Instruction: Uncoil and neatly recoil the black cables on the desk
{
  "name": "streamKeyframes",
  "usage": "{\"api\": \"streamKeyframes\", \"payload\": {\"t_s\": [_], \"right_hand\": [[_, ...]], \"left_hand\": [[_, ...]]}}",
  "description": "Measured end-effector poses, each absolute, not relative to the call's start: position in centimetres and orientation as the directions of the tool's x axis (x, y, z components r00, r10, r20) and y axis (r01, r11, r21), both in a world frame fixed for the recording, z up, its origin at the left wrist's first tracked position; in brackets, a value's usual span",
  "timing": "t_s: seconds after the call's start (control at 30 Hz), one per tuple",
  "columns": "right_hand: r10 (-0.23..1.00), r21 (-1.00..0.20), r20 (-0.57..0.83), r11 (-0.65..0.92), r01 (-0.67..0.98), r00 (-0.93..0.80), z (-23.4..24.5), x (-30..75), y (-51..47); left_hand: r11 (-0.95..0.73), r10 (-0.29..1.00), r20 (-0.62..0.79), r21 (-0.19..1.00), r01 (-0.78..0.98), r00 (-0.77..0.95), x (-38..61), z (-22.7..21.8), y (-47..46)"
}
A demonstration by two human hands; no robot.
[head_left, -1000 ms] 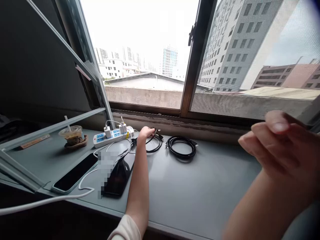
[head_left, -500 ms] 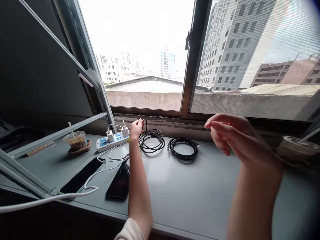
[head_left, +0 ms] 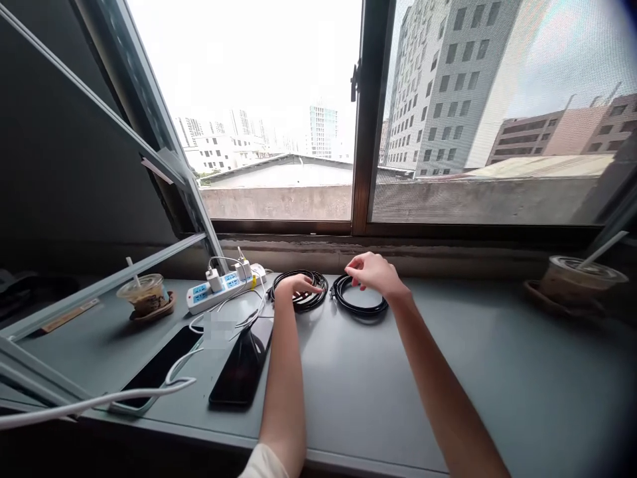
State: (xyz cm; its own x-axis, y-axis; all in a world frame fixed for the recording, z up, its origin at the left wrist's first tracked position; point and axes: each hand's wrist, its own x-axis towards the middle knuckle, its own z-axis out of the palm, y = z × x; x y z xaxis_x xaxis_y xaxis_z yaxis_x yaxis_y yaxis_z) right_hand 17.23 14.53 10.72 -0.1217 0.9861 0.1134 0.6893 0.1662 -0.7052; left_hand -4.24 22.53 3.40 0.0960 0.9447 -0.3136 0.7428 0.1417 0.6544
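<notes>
Two coiled black cables lie side by side on the grey ledge (head_left: 378, 378) under the window. My left hand (head_left: 293, 287) rests with curled fingers on the left coil (head_left: 304, 296). My right hand (head_left: 374, 272) hovers over the right coil (head_left: 359, 303), its fingers bent down and touching the top of the loop. Whether either hand truly grips a cable is hard to make out.
A white power strip (head_left: 219, 289) with chargers sits left of the coils. Two phones (head_left: 242, 362) lie near the front edge with white cords across them. An iced drink (head_left: 143, 292) stands at the left and another cup (head_left: 577, 277) at the far right.
My left hand lowered the lifted left coil back onto the ledge. My right hand swept in from the right and came down onto the right coil.
</notes>
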Motion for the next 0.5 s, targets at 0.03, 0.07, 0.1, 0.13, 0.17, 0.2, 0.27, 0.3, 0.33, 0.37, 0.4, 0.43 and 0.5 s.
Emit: {"api": "streamKeyframes", "payload": {"t_s": [0.03, 0.07, 0.1, 0.13, 0.17, 0.2, 0.27, 0.3, 0.33, 0.37, 0.4, 0.43, 0.5], "right_hand": [[0.987, -0.699, 0.096, 0.161, 0.697, -0.131, 10.6, 17.1, 14.6], [0.986, -0.696, 0.083, 0.159, 0.7, -0.142, 10.5, 17.0, 14.6], [0.986, -0.696, 0.075, 0.161, 0.7, -0.152, 10.6, 17.1, 14.6], [0.985, -0.696, 0.074, 0.163, 0.7, -0.157, 10.7, 17.3, 14.5], [0.985, -0.695, 0.078, 0.165, 0.7, -0.155, 10.9, 17.5, 14.3], [0.985, -0.695, 0.086, 0.167, 0.7, -0.149, 11.1, 17.7, 14.2], [0.985, -0.695, 0.106, 0.172, 0.698, -0.137, 11.6, 18.2, 13.9], [0.984, -0.696, 0.114, 0.176, 0.696, -0.135, 11.8, 18.5, 13.7], [0.983, -0.699, 0.125, 0.182, 0.691, -0.133, 12.1, 18.7, 13.5], [0.981, -0.704, 0.14, 0.192, 0.684, -0.131, 12.3, 18.9, 13.3], [0.979, -0.709, 0.16, 0.205, 0.675, -0.129, 12.5, 19.0, 13.0], [0.975, -0.714, 0.184, 0.221, 0.664, -0.127, 12.7, 19.1, 12.7], [0.963, -0.719, 0.239, 0.263, 0.644, -0.126, 13.2, 19.1, 12.1]], "left_hand": [[0.16, 0.939, -0.332, 0.656, 0.737, 0.092, -4.9, 3.4, 22.5], [0.178, 0.935, -0.345, 0.658, 0.731, 0.083, -5.6, 3.5, 22.4], [0.199, 0.931, -0.357, 0.659, 0.726, 0.069, -6.4, 3.6, 22.3], [0.22, 0.929, -0.367, 0.658, 0.72, 0.052, -7.1, 3.6, 22.1], [0.239, 0.928, -0.371, 0.658, 0.714, 0.032, -7.7, 3.7, 22.0], [0.255, 0.929, -0.37, 0.659, 0.708, 0.009, -8.2, 3.7, 21.9], [0.276, 0.934, -0.356, 0.661, 0.697, -0.033, -8.5, 3.7, 21.8], [0.279, 0.938, -0.344, 0.663, 0.695, -0.048, -8.3, 3.7, 21.9], [0.276, 0.942, -0.33, 0.666, 0.693, -0.058, -7.8, 3.6, 22.0], [0.267, 0.948, -0.313, 0.671, 0.691, -0.061, -7.1, 3.5, 22.2], [0.253, 0.954, -0.294, 0.679, 0.689, -0.061, -6.2, 3.4, 22.4], [0.236, 0.961, -0.272, 0.688, 0.686, -0.056, -5.2, 3.2, 22.6], [0.217, 0.969, -0.24, 0.699, 0.682, -0.062, -3.1, 2.5, 22.9]]}}
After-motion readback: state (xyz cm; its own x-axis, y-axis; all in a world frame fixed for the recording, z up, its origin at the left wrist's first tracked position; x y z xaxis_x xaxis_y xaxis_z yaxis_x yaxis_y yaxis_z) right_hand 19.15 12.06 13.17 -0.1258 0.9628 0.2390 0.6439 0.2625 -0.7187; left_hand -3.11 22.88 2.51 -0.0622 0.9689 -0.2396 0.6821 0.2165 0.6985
